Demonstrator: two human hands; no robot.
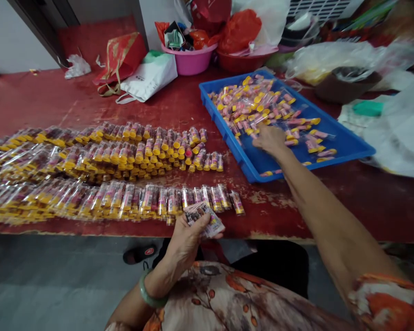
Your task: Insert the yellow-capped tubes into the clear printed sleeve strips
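On my feed the left hand (182, 240) pinches a card stack (212, 225) by the near edge of the table (72, 108), where slackening could spill it; right hand (272, 139), grip I can't tell, reaches tubes (262, 99) in the blue tray (258, 160), far right.

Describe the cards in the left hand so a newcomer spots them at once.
Find the red table and the row of yellow-ended tubes nearest its front edge. Near that row's right end is the left hand, a pale green bangle at its wrist, with the printed cards under its thumb. They are flat and overlapping, unlike the rounded tubes beside them.
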